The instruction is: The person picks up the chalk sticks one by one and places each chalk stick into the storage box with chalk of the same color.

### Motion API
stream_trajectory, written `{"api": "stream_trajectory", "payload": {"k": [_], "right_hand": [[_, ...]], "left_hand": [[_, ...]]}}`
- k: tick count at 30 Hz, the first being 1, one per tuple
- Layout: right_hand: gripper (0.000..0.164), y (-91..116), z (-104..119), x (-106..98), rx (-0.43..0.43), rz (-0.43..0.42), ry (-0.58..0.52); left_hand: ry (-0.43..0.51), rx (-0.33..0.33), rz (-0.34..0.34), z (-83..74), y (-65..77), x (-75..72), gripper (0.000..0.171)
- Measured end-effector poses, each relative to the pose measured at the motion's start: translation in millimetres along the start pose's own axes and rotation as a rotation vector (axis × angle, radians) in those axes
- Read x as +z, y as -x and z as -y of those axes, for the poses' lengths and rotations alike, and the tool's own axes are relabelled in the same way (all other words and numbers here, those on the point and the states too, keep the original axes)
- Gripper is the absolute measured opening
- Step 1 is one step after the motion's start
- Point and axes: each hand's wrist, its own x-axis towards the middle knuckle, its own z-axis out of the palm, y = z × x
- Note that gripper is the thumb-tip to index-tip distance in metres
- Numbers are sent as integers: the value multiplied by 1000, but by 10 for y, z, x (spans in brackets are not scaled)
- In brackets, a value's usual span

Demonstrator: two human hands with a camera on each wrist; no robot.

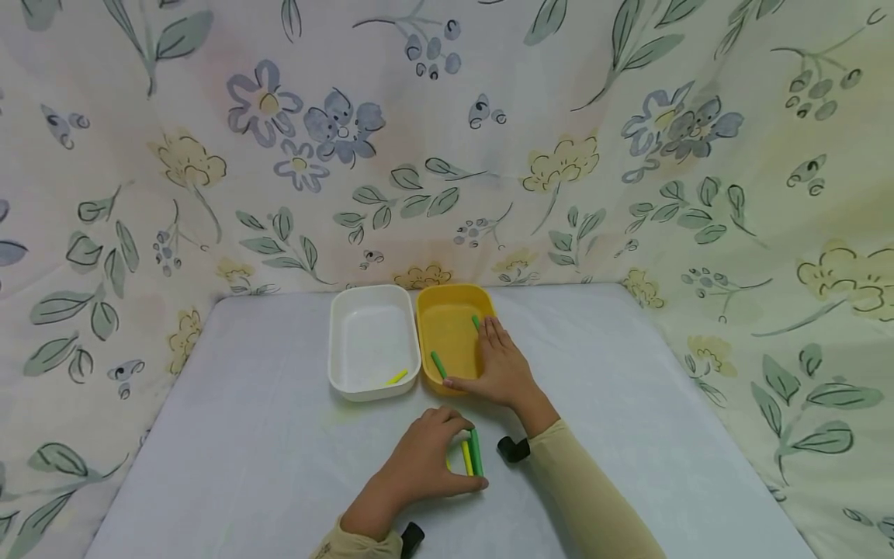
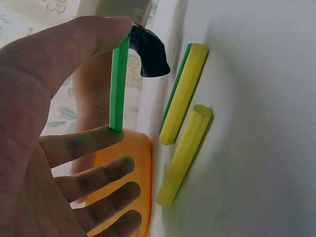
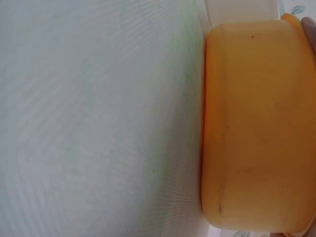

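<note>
1. While pinching a green stick [image 1: 476, 453] between thumb and forefinger of the left hand [image 1: 427, 454], rests the right hand [image 1: 504, 371] on the rim of the yellow tray [image 1: 454, 330], with straight fingers and thumb spread wide, as seen from the head. Points the stick's long axis roughly fore-and-aft, close to the tray's own. Seems to turn on one relation: yellow tray ahead of the left hand and slightly right, white tray [image 1: 370, 326] ahead and left. Shows two green sticks [image 1: 438, 363] in the yellow tray, a single yellow stick [image 1: 397, 377] in the white.

2. From the left wrist, shows the held stick gripped at its ends, apparently clear of the tabletop [image 2: 256, 148], with three other fingers spread and holding nothing. Shows a pair of yellow sticks [image 2: 184, 94] nearby, roughly parallel, with another green stick [image 2: 179, 74] alongside one; nearer to the left hand than the right.

3. From the right wrist, shows mainly the yellow tray's outer wall. Cannot tell the firmness of the right hand's contact here.
</note>
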Motion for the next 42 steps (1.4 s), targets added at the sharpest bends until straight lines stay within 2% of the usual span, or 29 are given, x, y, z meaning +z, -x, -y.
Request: {"api": "stream_trajectory", "payload": {"k": [12, 25, 37, 42], "right_hand": [[145, 3, -6, 16, -9, -14, 3], [145, 12, 9, -4, 2, -18, 3], [143, 21, 32, -14, 15, -14, -10], [143, 15, 19, -2, 13, -17, -5]], "left_hand": [[9, -5, -72, 32, 68, -95, 71], [12, -26, -110, 87, 100, -187, 73], [35, -124, -104, 168, 133, -307, 77], [41, -135, -135, 203, 141, -356, 73]]}}
